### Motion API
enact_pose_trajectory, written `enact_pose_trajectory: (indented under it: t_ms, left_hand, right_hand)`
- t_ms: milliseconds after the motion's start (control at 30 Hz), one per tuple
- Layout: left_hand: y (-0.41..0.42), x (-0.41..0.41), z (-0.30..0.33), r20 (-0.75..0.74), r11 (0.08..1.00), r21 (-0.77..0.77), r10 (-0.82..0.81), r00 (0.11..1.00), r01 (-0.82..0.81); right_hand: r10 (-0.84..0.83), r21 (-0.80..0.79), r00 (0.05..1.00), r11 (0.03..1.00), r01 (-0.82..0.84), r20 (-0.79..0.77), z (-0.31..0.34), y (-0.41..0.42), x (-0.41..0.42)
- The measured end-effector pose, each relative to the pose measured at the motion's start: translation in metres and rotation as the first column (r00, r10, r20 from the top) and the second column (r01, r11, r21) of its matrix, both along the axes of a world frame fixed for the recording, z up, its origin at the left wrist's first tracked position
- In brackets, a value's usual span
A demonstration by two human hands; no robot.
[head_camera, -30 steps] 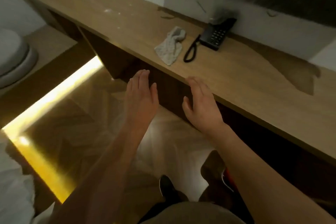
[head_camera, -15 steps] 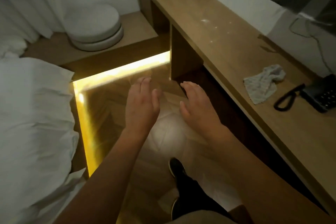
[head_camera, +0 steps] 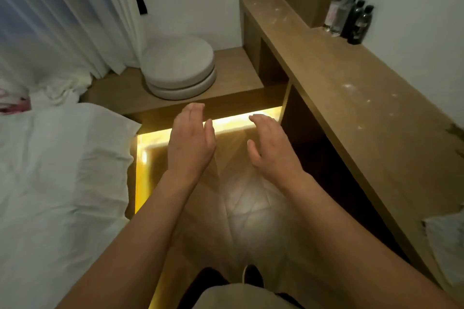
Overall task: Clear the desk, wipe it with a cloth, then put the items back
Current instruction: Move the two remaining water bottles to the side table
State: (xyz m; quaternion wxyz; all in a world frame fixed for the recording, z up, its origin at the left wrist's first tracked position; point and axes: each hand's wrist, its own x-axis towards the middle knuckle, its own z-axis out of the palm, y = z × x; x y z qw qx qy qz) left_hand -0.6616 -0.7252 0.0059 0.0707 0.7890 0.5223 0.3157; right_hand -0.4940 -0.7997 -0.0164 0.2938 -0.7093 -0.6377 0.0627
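The long wooden desk runs along the right wall, with pale dusty specks on its top. Several bottles stand at its far end against the wall. A corner of the grey cloth shows on the desk at the right edge of the view. My left hand and my right hand hover side by side over the floor, left of the desk, fingers straight and empty. Neither hand touches anything.
A bed with white sheets fills the left. Two stacked round grey cushions sit on a low wooden platform ahead, lit below by a yellow light strip. White curtains hang at the far left.
My view has swung left, away from the desk toward the bed and cushions. The phone has left the view and the cloth is only at the edge. Both hands stay empty.
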Motion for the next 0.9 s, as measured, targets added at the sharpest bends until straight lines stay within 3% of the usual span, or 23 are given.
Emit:
enact_pose_trajectory:
  t_ms: [233,533,900]
  left_hand:
    - [0.126,-0.003,-0.009,-0.004,0.999,-0.036,0.041,0.999,-0.041]
    - [0.328,-0.019,0.002,-0.035,0.998,-0.062,-0.003,0.999,0.001]
    - [0.508,0.002,-0.004,-0.037,0.989,-0.14,-0.055,0.998,0.049]
  right_hand:
    - [0.048,-0.043,0.999,0.998,-0.047,0.017,-0.008,0.134,-0.004]
    - [-0.018,-0.06,1.0,0.998,0.018,0.016,-0.004,0.335,-0.009]
    - [-0.046,-0.121,0.999,0.992,0.047,0.011,-0.011,0.512,0.008]
